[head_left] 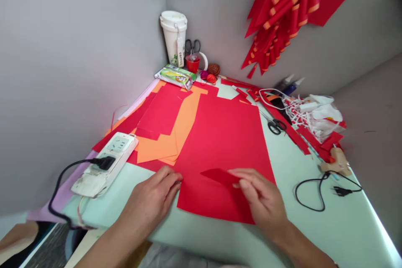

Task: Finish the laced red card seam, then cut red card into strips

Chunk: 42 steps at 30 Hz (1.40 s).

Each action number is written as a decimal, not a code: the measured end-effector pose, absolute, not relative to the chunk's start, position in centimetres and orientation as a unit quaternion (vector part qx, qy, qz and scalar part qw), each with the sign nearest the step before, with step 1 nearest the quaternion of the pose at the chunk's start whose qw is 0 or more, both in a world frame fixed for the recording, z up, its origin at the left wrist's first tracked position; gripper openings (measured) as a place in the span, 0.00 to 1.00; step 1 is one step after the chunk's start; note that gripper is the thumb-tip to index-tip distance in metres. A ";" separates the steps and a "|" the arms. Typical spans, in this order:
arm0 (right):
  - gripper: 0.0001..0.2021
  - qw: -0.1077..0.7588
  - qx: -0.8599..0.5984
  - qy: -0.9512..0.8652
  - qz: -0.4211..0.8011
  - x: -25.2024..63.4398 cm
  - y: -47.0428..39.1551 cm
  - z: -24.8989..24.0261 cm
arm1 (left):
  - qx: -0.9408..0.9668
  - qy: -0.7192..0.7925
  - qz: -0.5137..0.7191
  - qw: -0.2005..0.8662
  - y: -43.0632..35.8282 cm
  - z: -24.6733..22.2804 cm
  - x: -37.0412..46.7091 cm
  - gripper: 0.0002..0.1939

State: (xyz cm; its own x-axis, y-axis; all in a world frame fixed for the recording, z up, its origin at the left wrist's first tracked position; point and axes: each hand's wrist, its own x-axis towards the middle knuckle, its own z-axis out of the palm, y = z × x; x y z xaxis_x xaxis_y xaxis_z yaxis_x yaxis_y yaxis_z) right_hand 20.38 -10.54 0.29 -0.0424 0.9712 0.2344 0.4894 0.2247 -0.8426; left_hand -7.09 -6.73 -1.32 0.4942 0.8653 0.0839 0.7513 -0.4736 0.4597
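Observation:
A large red paper sheet point(226, 134) lies flat in front of me. My left hand point(157, 194) is at its near left edge, with bent fingers and thumb closed together on the paper's margin; the fingertips are partly hidden. Between the thumb and fingers of my right hand point(262, 197) is a small red paper piece point(220, 176), raised and tilted above the sheet, casting a shadow on it. Left of the large sheet, orange paper point(158, 148) and more red paper point(163, 106) lie overlapping.
A power strip point(109, 163) with a black plug stands at left. Black-handled scissors point(276, 126), white string point(295, 111) and a glue gun point(337, 162) with a cord lie at right. A white coffee cup point(174, 42) stands in the corner. Red paper rolls point(292, 4) hang on the wall.

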 end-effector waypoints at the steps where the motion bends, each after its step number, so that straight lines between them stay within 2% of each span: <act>1: 0.11 0.430 -0.595 -0.614 0.289 21.3 -10.1 0.6 | 0.848 0.475 0.158 0.176 -6.6 -1.4 -7.1 0.11; 4: 0.14 0.470 -0.687 -0.474 0.287 24.9 -7.6 1.0 | 0.857 0.461 0.173 0.150 -6.4 -1.5 -7.2 0.12; 7: 0.19 0.542 -0.675 -0.417 0.275 28.8 -3.5 0.5 | 0.863 0.453 0.182 0.132 -6.3 -1.8 -7.2 0.12; 12: 0.20 0.527 -0.696 -0.438 0.214 33.2 2.5 -0.3 | 0.867 0.443 0.198 0.112 -6.2 -2.0 -7.3 0.11; 17: 0.20 0.438 -0.708 -0.533 0.152 34.5 -1.3 -0.1 | 0.871 0.433 0.207 0.108 -6.3 -2.0 -7.3 0.09; 18: 0.17 0.398 -0.698 -0.571 0.169 34.7 -3.3 -0.2 | 0.871 0.431 0.209 0.106 -6.3 -2.0 -7.3 0.09; 19: 0.17 0.319 -0.662 -0.657 0.167 34.8 -5.4 -0.4 | 0.871 0.430 0.210 0.106 -6.4 -2.1 -7.3 0.09; 21: 0.21 0.220 -0.606 -0.751 0.143 35.0 -9.6 -1.1 | 0.870 0.432 0.210 0.108 -6.4 -2.1 -7.3 0.09; 24: 0.27 0.173 -0.586 -0.785 0.105 34.7 -14.4 -2.2 | 0.872 0.428 0.206 0.114 -6.3 -2.1 -7.5 0.09; 29: 0.29 0.223 -0.565 -0.789 0.096 33.2 -16.5 -3.5 | 0.875 0.425 0.201 0.118 -6.0 -1.8 -7.3 0.08; 34: 0.26 0.277 -0.524 -0.798 0.107 32.1 -15.7 -3.8 | 0.875 0.425 0.195 0.122 -6.0 -1.5 -7.1 0.08; 42: 0.24 0.265 -0.488 -0.825 0.107 32.4 -15.6 -4.2 | 0.878 0.426 0.182 0.124 -6.1 -1.1 -6.9 0.08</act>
